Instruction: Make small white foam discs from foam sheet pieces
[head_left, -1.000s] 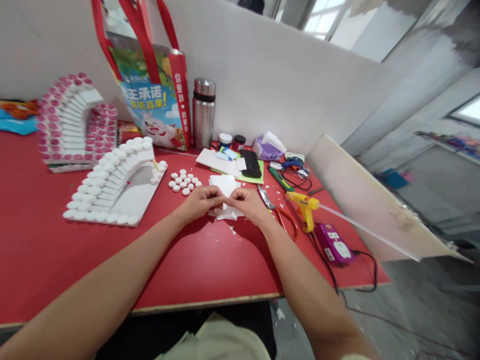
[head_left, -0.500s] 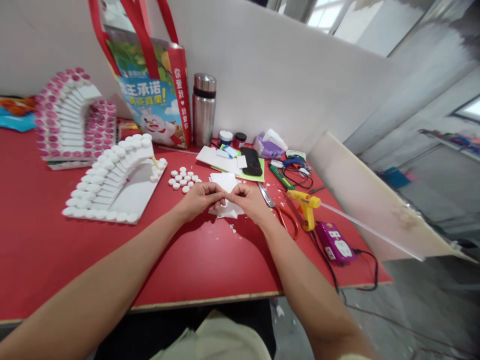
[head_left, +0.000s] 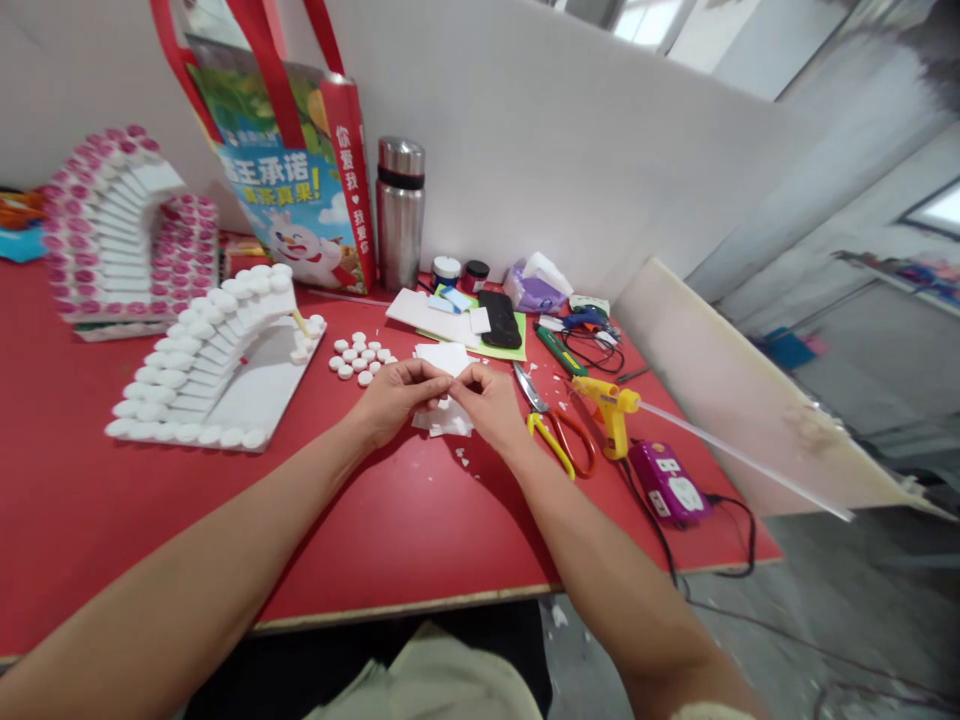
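My left hand (head_left: 401, 398) and my right hand (head_left: 486, 402) meet over the red table, thumbs and fingertips pinched together. Whatever they pinch is too small and covered to make out. Beneath them lie white paper sheets (head_left: 444, 355), partly hidden by the fingers. Just left of my left hand sit several round white discs (head_left: 358, 352). Farther left stands a white curved stair model (head_left: 202, 360) edged with similar discs. To the right of my right hand rest scissors (head_left: 553, 430) with one yellow and one red handle.
A yellow glue gun (head_left: 611, 405) with a long clear stick and a purple power box (head_left: 667, 482) sit at right. Behind are a steel flask (head_left: 400, 215), a shopping bag (head_left: 296, 190), a black phone (head_left: 500, 320) and a green cutter (head_left: 561, 350). A pink-and-white model (head_left: 131, 240) stands back left.
The camera view has shifted slightly, moving the left-side things a little leftward. Both hands stay pinched together. The yellow scissor handle now shows beside my right forearm.
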